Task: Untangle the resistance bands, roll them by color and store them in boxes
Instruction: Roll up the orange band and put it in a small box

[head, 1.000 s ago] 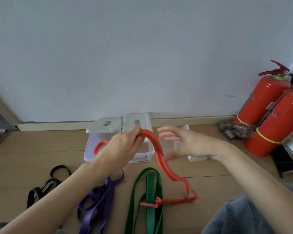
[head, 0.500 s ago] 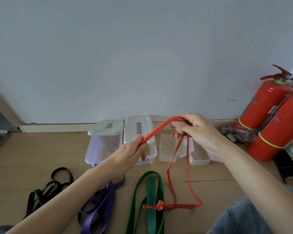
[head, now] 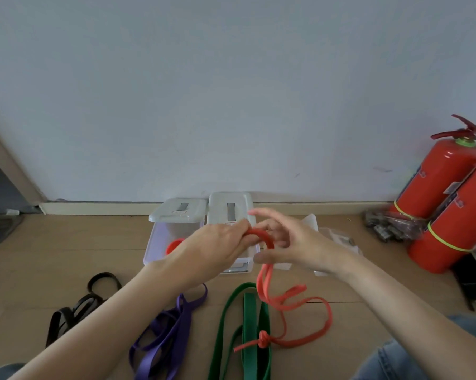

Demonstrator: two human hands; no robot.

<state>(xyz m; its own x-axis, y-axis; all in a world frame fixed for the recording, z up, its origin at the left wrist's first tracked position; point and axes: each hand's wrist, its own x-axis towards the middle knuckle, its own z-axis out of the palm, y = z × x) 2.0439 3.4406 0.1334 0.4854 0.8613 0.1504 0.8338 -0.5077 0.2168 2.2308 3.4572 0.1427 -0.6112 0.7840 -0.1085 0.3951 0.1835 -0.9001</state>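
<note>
A: Biggest stuff first?
B: White wall (head: 231, 91), wood floor (head: 67, 248). Two red fire extinguishers (head: 445, 187) at the right, by the wall. A bag of small dark items (head: 387, 226) lies just beside them.
A: Boxes?
B: Two clear boxes with lids near the baseboard. Left box (head: 160, 242) has its lid (head: 179, 211) tilted up at the back, and something red-orange inside it (head: 173, 245), partly hidden by the arm. Lidded box (head: 231, 209) stands just beside it on the right. More clear containers (head: 338, 237) behind the right hand, too hidden to count.
A: Bands on the floor?
B: Green band (head: 249, 325) in the middle, purple band (head: 171, 333) to its left, black bands (head: 80, 305) further left. All lie loose.
A: Red one?
B: Red band (head: 275, 297) is held up in front of the boxes and hangs to the floor. There it loops, and its knot (head: 263, 342) sits on the green band.
A: Hands?
B: Left hand (head: 217, 248) has its grip closed, pinching the top of the red band. Right hand (head: 294, 242) is beside it, the band curving over its lower fingers, index finger stretched out, thumb below. Can't tell if that grip is closed on the band.
A: Anything else?
B: Denim knee (head: 412, 360) at bottom right.
</note>
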